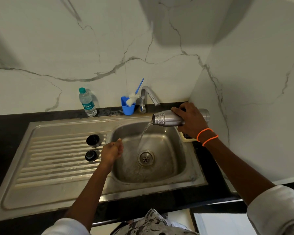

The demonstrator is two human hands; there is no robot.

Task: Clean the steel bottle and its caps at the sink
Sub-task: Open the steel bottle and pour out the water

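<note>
My right hand (pixel 190 121) grips the steel bottle (pixel 163 118) around its middle and holds it on its side above the sink basin's (pixel 173 160) right rim. Its open mouth points left, and water pours from it down toward the drain (pixel 146 158). My left hand (pixel 112 150) hovers at the basin's left edge with fingers loosely curled, holding nothing. Two dark caps stand on the ribbed drainboard (pixel 54 163): a taller steel-sided cap (pixel 93 140) and a smaller black cap (pixel 91 155) just in front of it.
A chrome tap (pixel 149 95) stands behind the basin. Left of it a blue cup (pixel 128 107) holds a bottle brush (pixel 134 95). A plastic water bottle (pixel 87 102) stands on the black counter by the marble wall. A cream soap tray (pixel 187 139) sits under my right wrist.
</note>
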